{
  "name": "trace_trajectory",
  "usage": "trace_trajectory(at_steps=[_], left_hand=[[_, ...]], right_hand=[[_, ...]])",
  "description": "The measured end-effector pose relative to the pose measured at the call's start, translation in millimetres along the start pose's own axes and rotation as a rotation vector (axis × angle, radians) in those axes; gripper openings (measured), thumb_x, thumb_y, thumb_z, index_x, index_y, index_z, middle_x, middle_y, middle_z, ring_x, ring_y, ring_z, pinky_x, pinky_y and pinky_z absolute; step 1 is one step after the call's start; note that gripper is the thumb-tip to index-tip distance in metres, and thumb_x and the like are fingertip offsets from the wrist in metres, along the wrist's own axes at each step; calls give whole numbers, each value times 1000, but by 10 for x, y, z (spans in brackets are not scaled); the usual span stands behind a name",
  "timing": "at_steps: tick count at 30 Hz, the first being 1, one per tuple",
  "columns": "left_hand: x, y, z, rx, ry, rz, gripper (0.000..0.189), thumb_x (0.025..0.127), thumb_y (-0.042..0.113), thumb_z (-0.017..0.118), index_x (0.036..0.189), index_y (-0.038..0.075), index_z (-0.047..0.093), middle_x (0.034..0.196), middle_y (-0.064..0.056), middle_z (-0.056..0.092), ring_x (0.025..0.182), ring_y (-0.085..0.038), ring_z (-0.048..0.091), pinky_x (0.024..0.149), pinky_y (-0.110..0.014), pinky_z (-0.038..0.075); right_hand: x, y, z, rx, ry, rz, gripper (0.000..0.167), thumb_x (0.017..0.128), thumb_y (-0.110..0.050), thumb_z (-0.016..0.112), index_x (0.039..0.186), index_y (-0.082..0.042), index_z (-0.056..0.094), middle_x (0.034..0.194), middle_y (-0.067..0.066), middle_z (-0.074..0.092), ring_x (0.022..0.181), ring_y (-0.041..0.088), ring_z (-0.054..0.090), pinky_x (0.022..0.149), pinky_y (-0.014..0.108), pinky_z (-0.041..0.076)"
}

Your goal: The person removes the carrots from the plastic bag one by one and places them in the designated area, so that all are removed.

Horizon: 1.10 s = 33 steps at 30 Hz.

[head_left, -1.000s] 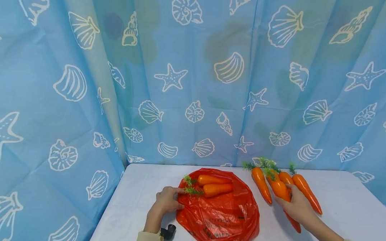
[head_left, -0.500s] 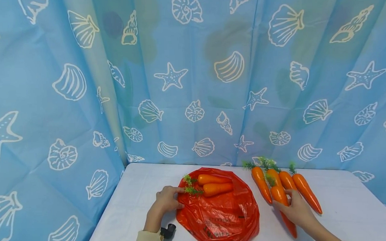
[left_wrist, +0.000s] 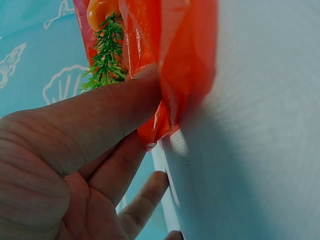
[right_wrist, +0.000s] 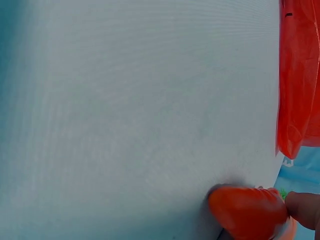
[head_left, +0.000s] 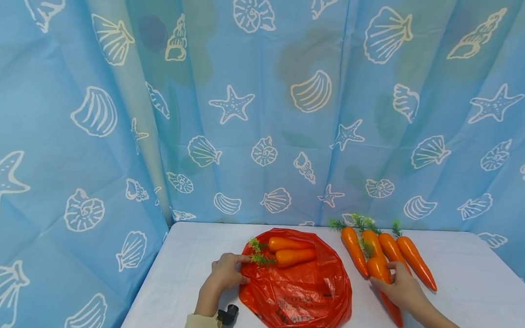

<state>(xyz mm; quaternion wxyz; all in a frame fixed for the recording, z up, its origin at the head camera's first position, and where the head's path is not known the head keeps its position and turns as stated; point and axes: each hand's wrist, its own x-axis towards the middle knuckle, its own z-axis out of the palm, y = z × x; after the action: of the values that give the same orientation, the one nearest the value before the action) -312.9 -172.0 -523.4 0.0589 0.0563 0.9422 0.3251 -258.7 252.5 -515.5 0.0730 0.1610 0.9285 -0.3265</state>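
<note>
A red plastic bag (head_left: 294, 294) lies spread on the white table with two carrots (head_left: 295, 257) on it, their green tops toward the left. At the bag's left edge my left hand (head_left: 226, 274) pinches the plastic between thumb and forefinger, plain in the left wrist view. My right hand (head_left: 402, 286) grips a carrot (head_left: 390, 307) that slants with its tip toward the front. Just behind that one lie several more carrots (head_left: 416, 262) side by side. In the right wrist view the gripped carrot (right_wrist: 247, 210) shows at the bottom, mostly its tip end.
The white table (head_left: 479, 281) stretches to the right of the carrots. A blue curtain (head_left: 260, 110) with white shells and starfish hangs behind and to the left. On my left wrist sits a small black device (head_left: 228, 314).
My right hand has drawn the gripped carrot slightly toward the front, away from the other carrots. The left hand and the bag have stayed where they were.
</note>
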Motion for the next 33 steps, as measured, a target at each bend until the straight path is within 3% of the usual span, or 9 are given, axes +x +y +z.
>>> trace_trajectory(at_steps=[9,33], left_hand=[[7,-16,4,10,8,9,47,73,13,86,118,20,74,123,-14,64,117,-34,51,97,-61,41],[0,17,-8,-1,6,-13,48,73,12,86,118,20,73,125,-14,63,116,-34,51,95,-60,43]], right_hand=[[5,2,43,-5,5,-9,79,83,-41,77,128,8,34,91,17,53,71,19,53,64,25,57],[-9,16,81,-9,6,-23,77,82,-42,78,126,7,37,83,12,50,68,19,51,62,23,50]])
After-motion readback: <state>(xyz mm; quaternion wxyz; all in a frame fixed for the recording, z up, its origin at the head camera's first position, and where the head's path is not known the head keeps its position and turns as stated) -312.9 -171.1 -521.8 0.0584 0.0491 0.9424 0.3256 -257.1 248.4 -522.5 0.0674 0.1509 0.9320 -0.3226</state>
